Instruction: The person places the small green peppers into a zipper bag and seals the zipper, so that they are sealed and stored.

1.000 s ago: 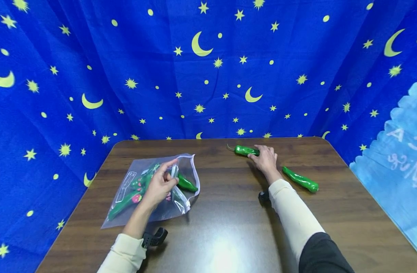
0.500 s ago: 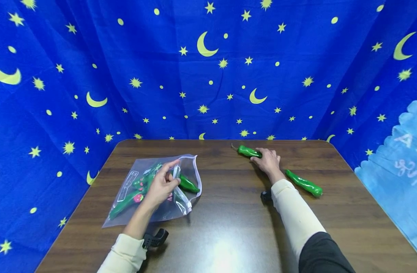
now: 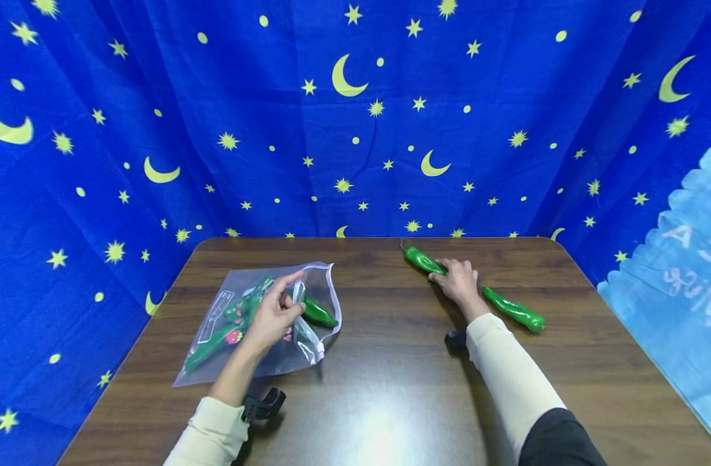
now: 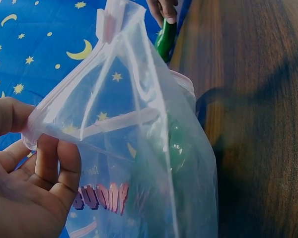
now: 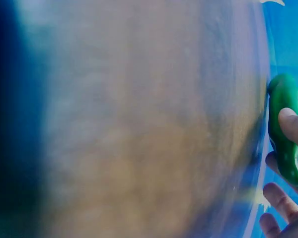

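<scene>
My left hand (image 3: 273, 316) pinches the upper edge of a clear zip bag (image 4: 188, 148) and holds its mouth raised toward the right. Green peppers lie inside the bag; one pepper (image 3: 318, 313) is near the opening. At the back of the table, my right hand (image 3: 459, 282) grips a green pepper (image 3: 423, 260), thumb on one side and fingers on the other. In the right wrist view the held pepper (image 5: 286, 129) shows with the thumb pressed on it. A further green pepper (image 3: 514, 310) lies on the table just right of my right wrist.
The brown wooden table (image 3: 384, 362) has rounded far corners. A blue curtain (image 3: 285, 116) with yellow moons and stars hangs behind it, and a light blue cloth (image 3: 681, 272) with white lettering hangs at the right. Black straps sit on both wrists.
My right hand has turned the pepper slightly, so its stem end now points more toward the back, and shifted a little nearer. The left hand keeps its hold on the bag.
</scene>
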The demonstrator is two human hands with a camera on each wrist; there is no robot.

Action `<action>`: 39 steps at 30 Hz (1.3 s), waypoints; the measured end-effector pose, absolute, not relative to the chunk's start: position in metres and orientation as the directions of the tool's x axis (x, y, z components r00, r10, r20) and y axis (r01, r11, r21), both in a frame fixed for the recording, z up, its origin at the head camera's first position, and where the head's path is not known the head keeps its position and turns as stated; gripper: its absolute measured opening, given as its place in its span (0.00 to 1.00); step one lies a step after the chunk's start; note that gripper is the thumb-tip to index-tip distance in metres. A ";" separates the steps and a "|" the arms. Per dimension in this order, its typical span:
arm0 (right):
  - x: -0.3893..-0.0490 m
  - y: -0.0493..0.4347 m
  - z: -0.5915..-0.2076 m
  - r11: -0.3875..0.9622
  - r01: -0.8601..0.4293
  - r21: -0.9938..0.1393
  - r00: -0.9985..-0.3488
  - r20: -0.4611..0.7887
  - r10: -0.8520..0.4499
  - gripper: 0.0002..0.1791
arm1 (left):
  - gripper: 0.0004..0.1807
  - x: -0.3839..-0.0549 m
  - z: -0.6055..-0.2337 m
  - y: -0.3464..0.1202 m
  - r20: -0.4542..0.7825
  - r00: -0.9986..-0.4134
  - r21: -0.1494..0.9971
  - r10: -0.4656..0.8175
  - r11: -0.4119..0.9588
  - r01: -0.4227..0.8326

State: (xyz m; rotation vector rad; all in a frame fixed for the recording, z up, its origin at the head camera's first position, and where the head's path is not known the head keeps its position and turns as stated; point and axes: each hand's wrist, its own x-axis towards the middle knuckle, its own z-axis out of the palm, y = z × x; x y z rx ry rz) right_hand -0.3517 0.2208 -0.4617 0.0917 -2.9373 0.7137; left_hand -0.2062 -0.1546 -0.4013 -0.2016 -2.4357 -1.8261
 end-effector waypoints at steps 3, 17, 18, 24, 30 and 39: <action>-0.345 0.221 -0.462 0.863 -0.119 -0.492 -0.986 0.157 -0.047 0.27 | 0.34 -0.209 -0.407 -0.157 0.166 -0.985 0.946 0.048 0.275 0.173; -0.311 0.214 -0.453 0.756 -0.254 -0.604 -0.964 0.222 -0.146 0.25 | 0.34 -0.209 -0.404 -0.158 0.183 -0.983 0.939 0.024 0.293 0.182; -0.307 0.213 -0.452 0.747 -0.267 -0.609 -0.961 0.226 -0.159 0.25 | 0.34 -0.209 -0.404 -0.158 0.182 -0.983 0.939 0.020 0.294 0.180; -0.289 0.203 -0.450 0.698 -0.340 -0.631 -0.940 0.227 -0.253 0.23 | 0.35 -0.209 -0.402 -0.155 0.161 -0.987 0.947 0.015 0.281 0.159; -0.271 0.193 -0.447 0.641 -0.407 -0.650 -0.912 0.246 -0.329 0.22 | 0.35 -0.208 -0.401 -0.154 0.161 -0.987 0.947 0.023 0.279 0.161; -0.253 0.186 -0.443 0.559 -0.426 -0.711 -0.888 0.211 -0.409 0.22 | 0.34 -0.207 -0.403 -0.152 0.129 -0.991 0.950 0.029 0.284 0.131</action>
